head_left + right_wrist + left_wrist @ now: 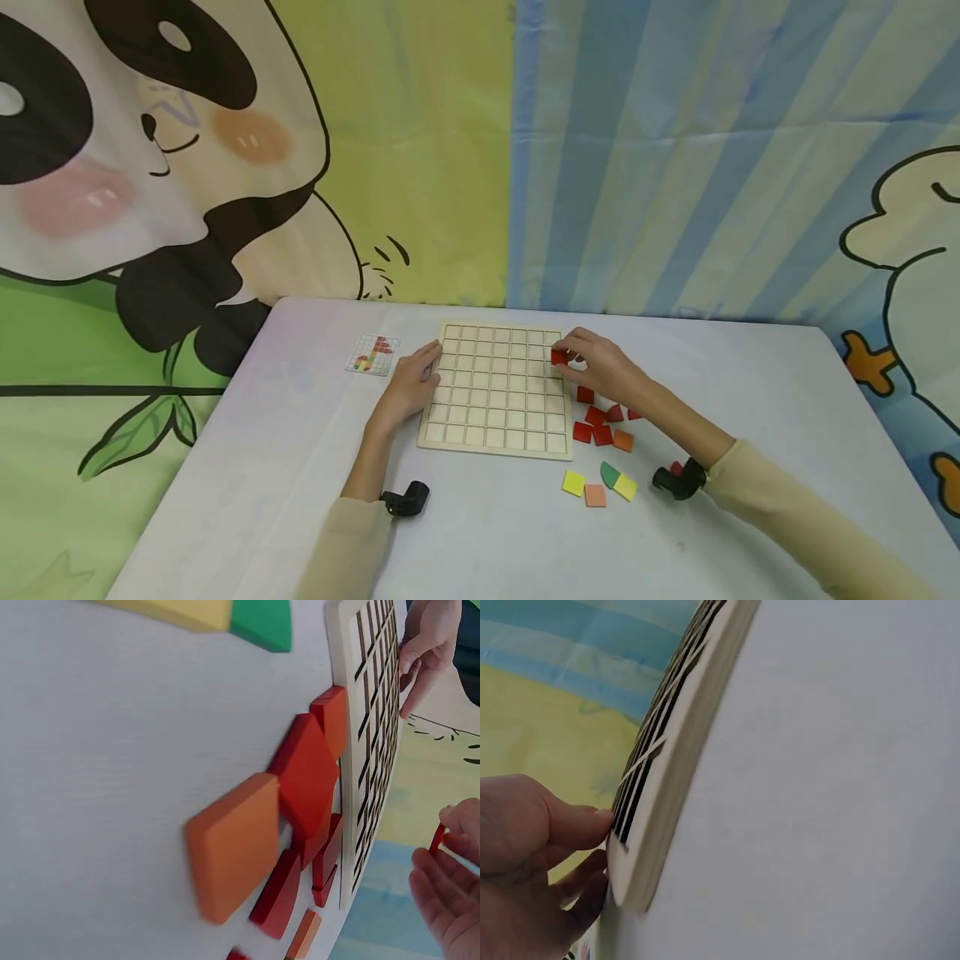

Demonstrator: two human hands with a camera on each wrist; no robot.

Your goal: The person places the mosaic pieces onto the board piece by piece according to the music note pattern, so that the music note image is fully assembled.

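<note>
A light wooden grid board (495,387) lies on the white table, its square cells bare. My left hand (410,383) rests at the board's left edge; in the left wrist view its thumb (581,825) touches the rim. My right hand (603,362) pinches a small red square tile (559,357) over the board's upper right edge. That tile shows edge-on between thumb and fingers in the right wrist view. Below this hand, several red tiles (595,416) and an orange tile (623,440) lie beside the board's right edge.
Nearer the front lie yellow tiles (573,483), a green quarter-round tile (610,475) and a salmon square tile (596,496). A pattern card (373,355) with coloured shapes lies left of the board. A printed cloth with a panda (172,150) hangs behind the table.
</note>
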